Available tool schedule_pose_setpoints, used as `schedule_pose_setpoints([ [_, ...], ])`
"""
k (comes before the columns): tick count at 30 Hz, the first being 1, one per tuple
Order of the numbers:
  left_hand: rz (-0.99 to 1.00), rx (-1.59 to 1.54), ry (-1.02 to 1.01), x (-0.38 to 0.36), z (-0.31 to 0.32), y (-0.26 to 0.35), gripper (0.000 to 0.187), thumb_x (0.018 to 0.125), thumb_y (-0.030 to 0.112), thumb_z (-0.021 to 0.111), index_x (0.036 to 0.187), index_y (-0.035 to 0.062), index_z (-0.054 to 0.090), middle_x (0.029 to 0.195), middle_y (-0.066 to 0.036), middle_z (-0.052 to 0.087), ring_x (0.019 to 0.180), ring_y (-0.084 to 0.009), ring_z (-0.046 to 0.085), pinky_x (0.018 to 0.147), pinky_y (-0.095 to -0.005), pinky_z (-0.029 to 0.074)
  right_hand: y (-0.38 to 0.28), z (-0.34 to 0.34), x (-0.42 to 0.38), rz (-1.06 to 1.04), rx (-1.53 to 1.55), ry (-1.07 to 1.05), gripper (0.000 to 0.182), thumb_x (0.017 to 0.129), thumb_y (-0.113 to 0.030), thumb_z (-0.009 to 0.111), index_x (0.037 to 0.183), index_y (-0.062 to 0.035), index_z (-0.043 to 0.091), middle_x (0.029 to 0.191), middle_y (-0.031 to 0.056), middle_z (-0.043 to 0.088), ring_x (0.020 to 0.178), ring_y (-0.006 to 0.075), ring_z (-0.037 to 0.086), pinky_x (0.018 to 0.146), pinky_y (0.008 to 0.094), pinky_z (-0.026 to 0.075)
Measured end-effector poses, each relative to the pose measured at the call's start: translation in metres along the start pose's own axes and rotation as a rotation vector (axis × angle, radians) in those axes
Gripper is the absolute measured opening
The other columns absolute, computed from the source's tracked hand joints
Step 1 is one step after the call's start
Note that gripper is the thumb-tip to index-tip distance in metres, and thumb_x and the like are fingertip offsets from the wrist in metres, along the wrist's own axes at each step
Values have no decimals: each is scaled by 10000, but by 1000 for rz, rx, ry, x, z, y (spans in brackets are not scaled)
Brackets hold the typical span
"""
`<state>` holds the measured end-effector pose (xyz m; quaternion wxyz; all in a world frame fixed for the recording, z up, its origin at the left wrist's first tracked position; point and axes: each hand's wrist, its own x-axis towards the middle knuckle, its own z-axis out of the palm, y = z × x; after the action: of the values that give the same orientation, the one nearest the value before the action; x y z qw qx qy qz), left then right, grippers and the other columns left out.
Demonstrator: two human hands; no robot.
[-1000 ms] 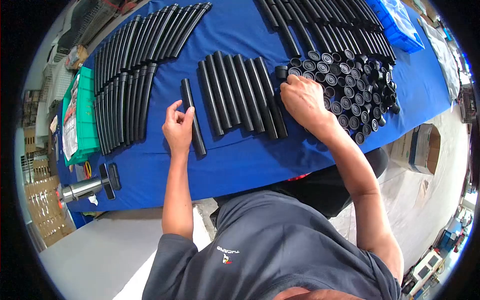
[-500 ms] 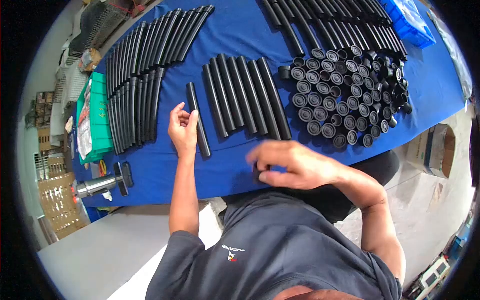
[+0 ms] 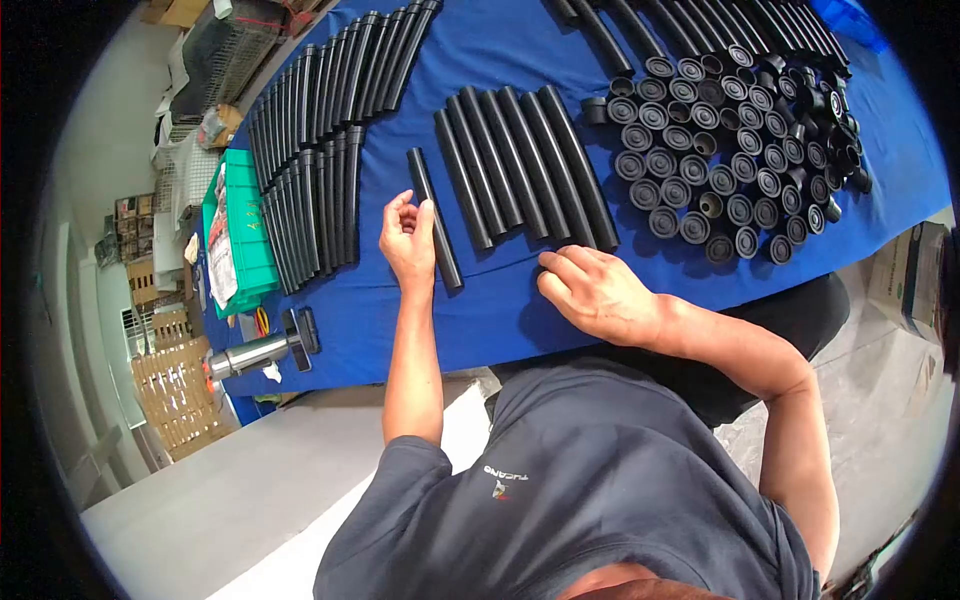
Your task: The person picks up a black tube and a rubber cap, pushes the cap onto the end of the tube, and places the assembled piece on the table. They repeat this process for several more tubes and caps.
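A single black tube (image 3: 437,225) lies slanted on the blue cloth. My left hand (image 3: 408,245) rests beside its left side, palm up, fingers loosely bent and apart, the thumb tip at the tube's edge; nothing shows in its grasp. My right hand (image 3: 605,297) is just below the near ends of a row of black tubes (image 3: 520,165), its fingers curled down and pressed together. Whatever those fingers hold is hidden beneath them. To the upper right of that hand spreads a cluster of round black caps (image 3: 690,190), many showing ringed faces.
Capped black tubes (image 3: 325,75) lie in two rows at the left, by a green bin (image 3: 245,225). A metal cylindrical tool (image 3: 250,355) sits near the front left edge of the blue cloth (image 3: 350,340). More black tubes (image 3: 690,25) are at the back right.
My right hand has moved up toward the tube row, and its fingers have turned down. My left hand stays beside the single tube. The whole view has shifted.
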<state>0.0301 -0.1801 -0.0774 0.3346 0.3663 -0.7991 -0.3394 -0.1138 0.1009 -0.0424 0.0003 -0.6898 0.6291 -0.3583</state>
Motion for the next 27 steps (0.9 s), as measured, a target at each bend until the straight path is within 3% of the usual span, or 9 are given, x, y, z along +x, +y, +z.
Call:
schedule_pose_setpoints([
  [11, 40, 38, 14, -4, -2, 9, 524, 920, 118, 765, 1372, 9, 525, 741, 11, 581, 658, -57, 506, 628, -226, 430, -6, -9, 4, 28, -21, -14, 290, 789, -99, 657, 1035, 36, 585, 1287, 275, 612, 967, 316, 633, 864, 405, 557],
  [14, 73, 53, 11, -2, 0, 6, 491, 916, 115, 759, 1350, 13, 553, 744, 9, 583, 647, -63, 512, 620, -237, 451, -8, -18, 7, -65, 8, 68, 248, 800, -143, 620, 992, 8, 577, 1256, 239, 625, 920, 290, 624, 856, 382, 551],
  [15, 83, 103, -24, 0, 0, 12, 487, 911, 119, 760, 1342, 11, 560, 739, 4, 586, 641, -68, 519, 616, -245, 461, -11, -23, 8, -114, 65, 107, 264, 785, -154, 624, 992, 2, 576, 1200, 222, 636, 904, 292, 630, 818, 389, 554],
  [16, 92, 158, -58, 3, -3, 17, 483, 906, 122, 761, 1334, 8, 566, 734, -1, 590, 634, -72, 527, 611, -252, 471, -15, -21, 5, -142, 76, 123, 244, 776, -173, 622, 960, -23, 563, 991, 143, 640, 844, 262, 634, 734, 377, 552],
  [18, 78, 245, -150, 12, -4, 15, 552, 887, 166, 775, 1367, 6, 554, 686, -13, 593, 608, -83, 539, 603, -272, 482, -20, -26, -4, -229, 126, -72, 213, 772, -192, 620, 911, -50, 545, 803, 61, 557, 745, 222, 627, 638, 361, 534],
  [19, 62, 287, -192, 16, -5, 20, 574, 881, 179, 780, 1377, 7, 549, 674, -15, 594, 603, -86, 542, 600, -277, 482, -22, -21, -9, -262, 150, -36, 179, 776, -191, 615, 873, -66, 533, 723, 26, 494, 655, 198, 605, 575, 352, 515],
  [20, 47, 329, -235, 19, -4, 24, 596, 875, 192, 786, 1387, 8, 544, 663, -17, 594, 597, -89, 544, 598, -283, 482, -20, -15, -15, -265, 163, -48, 173, 778, -190, 615, 870, -67, 534, 726, 28, 500, 652, 199, 605, 575, 353, 516],
  [21, 65, 410, -270, 21, -3, 26, 635, 846, 236, 781, 1400, 54, 530, 654, -49, 612, 578, -200, 616, 607, -385, 511, -18, -10, -20, -265, 176, -58, 168, 780, -188, 615, 866, -68, 536, 728, 31, 506, 649, 200, 605, 575, 354, 517],
  [27, 143, 519, -330, 17, 10, 39, 643, 834, 200, 764, 1432, 97, 551, 634, -61, 589, 553, -212, 596, 571, -389, 487, -11, 5, -36, -226, 198, -69, 142, 799, -176, 617, 857, -71, 540, 733, 43, 521, 662, 218, 617, 582, 363, 525],
])
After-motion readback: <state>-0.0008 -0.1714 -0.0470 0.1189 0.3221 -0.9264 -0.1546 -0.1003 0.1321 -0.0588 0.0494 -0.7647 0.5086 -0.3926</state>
